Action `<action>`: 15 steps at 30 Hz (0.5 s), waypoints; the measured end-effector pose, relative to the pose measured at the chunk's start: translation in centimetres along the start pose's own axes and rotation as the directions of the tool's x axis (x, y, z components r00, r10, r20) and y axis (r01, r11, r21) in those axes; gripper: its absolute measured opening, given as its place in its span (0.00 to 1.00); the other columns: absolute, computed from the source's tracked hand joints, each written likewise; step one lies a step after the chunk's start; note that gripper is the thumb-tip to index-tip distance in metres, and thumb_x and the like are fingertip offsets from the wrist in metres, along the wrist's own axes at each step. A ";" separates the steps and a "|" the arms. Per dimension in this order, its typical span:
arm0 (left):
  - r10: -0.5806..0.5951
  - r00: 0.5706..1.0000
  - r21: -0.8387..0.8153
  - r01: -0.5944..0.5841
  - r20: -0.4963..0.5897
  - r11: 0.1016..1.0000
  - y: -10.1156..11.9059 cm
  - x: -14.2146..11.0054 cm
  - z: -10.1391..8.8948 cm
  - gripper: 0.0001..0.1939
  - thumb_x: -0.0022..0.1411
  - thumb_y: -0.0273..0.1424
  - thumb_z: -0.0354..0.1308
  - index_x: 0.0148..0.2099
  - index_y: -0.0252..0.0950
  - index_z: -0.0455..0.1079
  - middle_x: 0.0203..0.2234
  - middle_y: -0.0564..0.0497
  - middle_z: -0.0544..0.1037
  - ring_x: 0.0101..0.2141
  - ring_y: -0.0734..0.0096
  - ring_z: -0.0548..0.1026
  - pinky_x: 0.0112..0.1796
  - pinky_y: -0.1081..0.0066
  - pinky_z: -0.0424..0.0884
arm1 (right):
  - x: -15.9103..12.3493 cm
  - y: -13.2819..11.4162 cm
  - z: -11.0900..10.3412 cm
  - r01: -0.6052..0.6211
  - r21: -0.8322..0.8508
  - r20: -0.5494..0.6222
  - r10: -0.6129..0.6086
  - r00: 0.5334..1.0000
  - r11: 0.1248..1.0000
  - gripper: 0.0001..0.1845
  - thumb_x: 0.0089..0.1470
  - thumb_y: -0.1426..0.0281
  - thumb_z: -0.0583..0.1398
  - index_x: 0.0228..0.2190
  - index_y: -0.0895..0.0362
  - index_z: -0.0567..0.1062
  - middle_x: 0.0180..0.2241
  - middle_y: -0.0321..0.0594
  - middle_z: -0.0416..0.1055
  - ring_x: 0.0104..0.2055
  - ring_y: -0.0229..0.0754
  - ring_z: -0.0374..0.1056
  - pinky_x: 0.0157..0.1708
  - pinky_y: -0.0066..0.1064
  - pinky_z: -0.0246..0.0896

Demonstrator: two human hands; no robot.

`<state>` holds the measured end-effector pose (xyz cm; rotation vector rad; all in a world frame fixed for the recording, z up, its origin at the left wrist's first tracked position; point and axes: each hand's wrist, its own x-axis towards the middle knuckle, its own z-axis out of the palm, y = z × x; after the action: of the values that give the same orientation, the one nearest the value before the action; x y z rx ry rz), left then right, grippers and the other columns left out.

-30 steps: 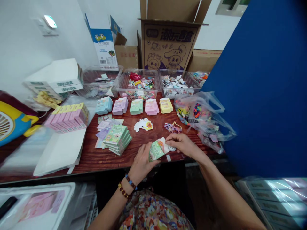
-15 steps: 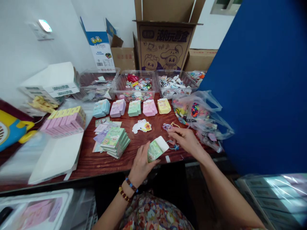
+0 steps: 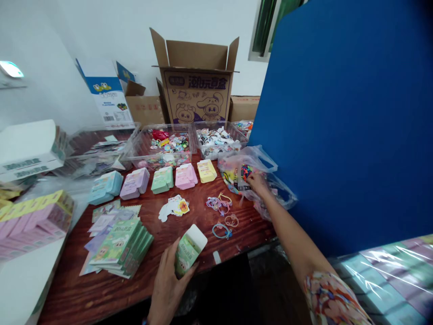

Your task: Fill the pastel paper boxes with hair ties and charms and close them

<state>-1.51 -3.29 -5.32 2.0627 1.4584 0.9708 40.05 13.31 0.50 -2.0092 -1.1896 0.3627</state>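
My left hand [image 3: 167, 275] is wrapped round a small green carton [image 3: 187, 253], tilted, its white top flap raised. At the mouth of a clear plastic bag [image 3: 233, 169] of colourful bits, my right hand [image 3: 259, 184] has its fingers drawn together; what they pinch is hidden. Between the hands lie a blue hair tie [image 3: 221, 231] and a pinkish hair tie [image 3: 232, 220], below a bunch of hair ties [image 3: 219, 204]. White-edged stickers [image 3: 174, 207] lie in a small pile. Left of my left hand, a stack of green cartons [image 3: 118, 246] rests over cards [image 3: 101, 225].
Blue, purple, green, pink and yellow cartons [image 3: 162, 179] form a row. Behind them stand clear bins [image 3: 158, 158] of trinkets and a big cardboard box [image 3: 199, 97]. A blue panel [image 3: 338, 126] borders the right; pink-yellow cartons [image 3: 43, 221] stand at left.
My right hand has gone from the carton past the hair ties to the plastic bag. The blue and pinkish hair ties now lie apart on the table. The view has turned right.
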 end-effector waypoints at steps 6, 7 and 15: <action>0.028 1.000 0.043 -0.028 0.000 0.999 -1.0 -0.3 0.1 0.34 0.61 0.44 0.59 0.65 0.42 0.53 0.56 0.43 0.69 0.56 0.52 0.70 0.55 0.51 0.69 | 0.9 0.4 1.0 -0.054 0.037 0.052 0.052 0.997 0.998 0.05 0.44 0.71 0.61 0.21 0.58 0.76 0.27 0.46 0.76 0.35 0.46 0.70 0.32 0.30 0.59; 0.031 1.000 0.046 -0.031 0.001 0.998 -1.0 -0.3 0.1 0.34 0.61 0.44 0.59 0.65 0.42 0.54 0.56 0.43 0.69 0.56 0.53 0.70 0.55 0.51 0.69 | 0.9 0.5 0.8 -0.061 0.071 0.068 0.056 0.996 0.996 0.06 0.45 0.70 0.61 0.21 0.58 0.76 0.25 0.43 0.75 0.31 0.44 0.70 0.29 0.29 0.58; -0.013 1.000 -0.028 0.014 0.016 1.000 0.0 0.1 -0.3 0.33 0.61 0.43 0.60 0.64 0.43 0.55 0.56 0.45 0.69 0.56 0.55 0.69 0.56 0.52 0.68 | -1.1 -0.9 -2.8 -0.080 0.435 0.203 -0.011 0.979 0.897 0.16 0.41 0.57 0.63 0.21 0.57 0.70 0.14 0.31 0.62 0.14 0.32 0.52 0.14 0.24 0.42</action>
<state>-1.74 -3.23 -5.14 2.0335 1.4406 0.9626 40.55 11.37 2.87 -1.6232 -1.0733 0.7971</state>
